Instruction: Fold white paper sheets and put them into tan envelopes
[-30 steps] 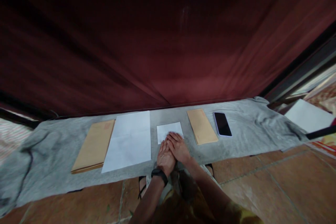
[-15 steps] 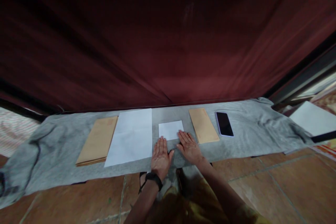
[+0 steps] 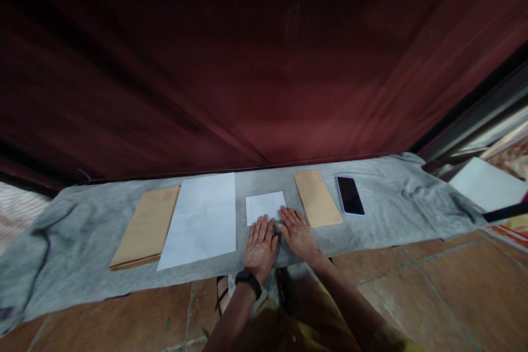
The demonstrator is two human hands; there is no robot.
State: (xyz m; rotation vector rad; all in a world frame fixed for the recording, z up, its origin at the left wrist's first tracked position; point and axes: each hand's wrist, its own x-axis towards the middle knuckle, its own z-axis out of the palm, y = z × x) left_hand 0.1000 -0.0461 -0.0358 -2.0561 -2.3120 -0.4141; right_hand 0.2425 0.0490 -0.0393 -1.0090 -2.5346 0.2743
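Observation:
A small folded sheet of white paper [image 3: 264, 204] lies flat in front of me, its near edge under my fingertips. My left hand [image 3: 260, 245], with a dark band on the wrist, rests palm down on that edge, fingers stretched out. Beside it my right hand [image 3: 297, 234] lies flat too, its fingertips on the paper's near right corner. Just right of this hand is a single brown envelope [image 3: 317, 198]. Larger white sheets [image 3: 202, 220] lie to the left of my left hand, next to a stack of brown envelopes [image 3: 144, 228].
A phone [image 3: 350, 196] with a pale purple edge lies right of the single envelope. Grey cloth [image 3: 388, 203] covers the narrow surface. A dark red curtain [image 3: 264, 93] hangs close behind it. At far right stands a white box-like object [image 3: 487, 184]. Tiled floor [image 3: 412, 275] is below.
My left hand has slid a little to the right, closer to my right hand, and its fingers now reach over the small paper's near edge. My right hand stays nearly in place.

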